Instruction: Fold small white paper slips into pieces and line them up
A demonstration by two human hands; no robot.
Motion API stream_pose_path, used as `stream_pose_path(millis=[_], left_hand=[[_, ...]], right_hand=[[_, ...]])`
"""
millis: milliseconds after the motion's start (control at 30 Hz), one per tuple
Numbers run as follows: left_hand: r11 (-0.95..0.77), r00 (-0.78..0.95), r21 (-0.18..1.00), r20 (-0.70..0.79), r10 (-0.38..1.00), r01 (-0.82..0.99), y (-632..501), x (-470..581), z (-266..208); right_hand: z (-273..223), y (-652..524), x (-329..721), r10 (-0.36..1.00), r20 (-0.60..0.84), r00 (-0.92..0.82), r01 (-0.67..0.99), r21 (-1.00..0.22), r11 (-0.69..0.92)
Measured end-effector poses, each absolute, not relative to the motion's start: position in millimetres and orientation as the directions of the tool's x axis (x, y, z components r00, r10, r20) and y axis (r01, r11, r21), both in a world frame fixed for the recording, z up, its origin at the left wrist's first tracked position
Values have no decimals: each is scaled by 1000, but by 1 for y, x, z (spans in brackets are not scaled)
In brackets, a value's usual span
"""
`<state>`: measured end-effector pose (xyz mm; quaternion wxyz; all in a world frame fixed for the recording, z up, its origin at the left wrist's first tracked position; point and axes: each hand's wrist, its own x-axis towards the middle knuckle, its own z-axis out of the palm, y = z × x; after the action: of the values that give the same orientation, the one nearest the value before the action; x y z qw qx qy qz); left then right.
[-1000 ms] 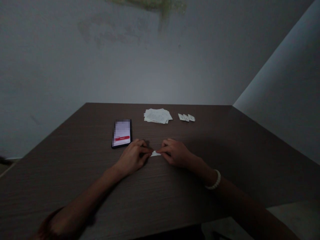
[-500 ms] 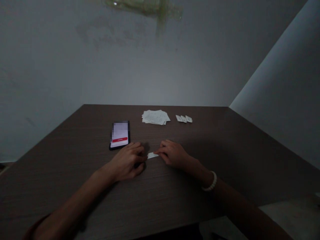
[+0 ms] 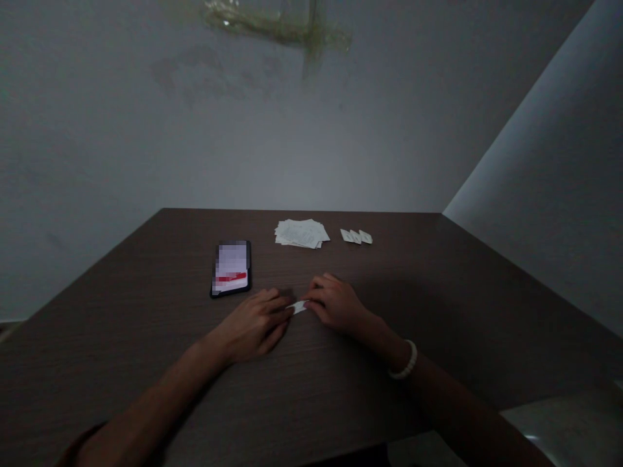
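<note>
Between my two hands a small folded strip of white paper lies at the table surface, its ends partly covered by fingers. My left hand has its fingers closed at the strip's left end, with the thumb below. At the other end my right hand pinches the paper between thumb and fingers; a pale beaded bracelet circles that wrist. Farther back sits a loose pile of white paper slips. To its right lie several small folded papers, overlapping in a row.
A phone with a lit screen lies on the dark wooden table, beyond my left hand. The table's far edge meets a grey wall, which has a strip of shiny tape high up.
My left hand has shifted slightly right and toward me, its fingers now reaching over more of the strip. The strip shows less between the hands. The whole view has tilted up a little.
</note>
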<state>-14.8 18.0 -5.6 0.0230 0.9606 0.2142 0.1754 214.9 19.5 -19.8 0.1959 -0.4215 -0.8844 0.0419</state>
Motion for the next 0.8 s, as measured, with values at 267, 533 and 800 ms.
stream_pose_path(millis=[267, 533, 800], left_hand=[[-925, 889, 101, 253, 381, 367, 16, -11, -5], [-902, 856, 180, 286, 430, 393, 14, -7, -3], [-864, 815, 318, 317, 485, 391, 25, -10, -14]], right_hand=[[-24, 20, 213, 767, 356, -534, 761, -193, 619], [-22, 24, 210, 751, 322, -577, 759, -126, 638], [-20, 27, 223, 708, 223, -670, 718, -44, 694]])
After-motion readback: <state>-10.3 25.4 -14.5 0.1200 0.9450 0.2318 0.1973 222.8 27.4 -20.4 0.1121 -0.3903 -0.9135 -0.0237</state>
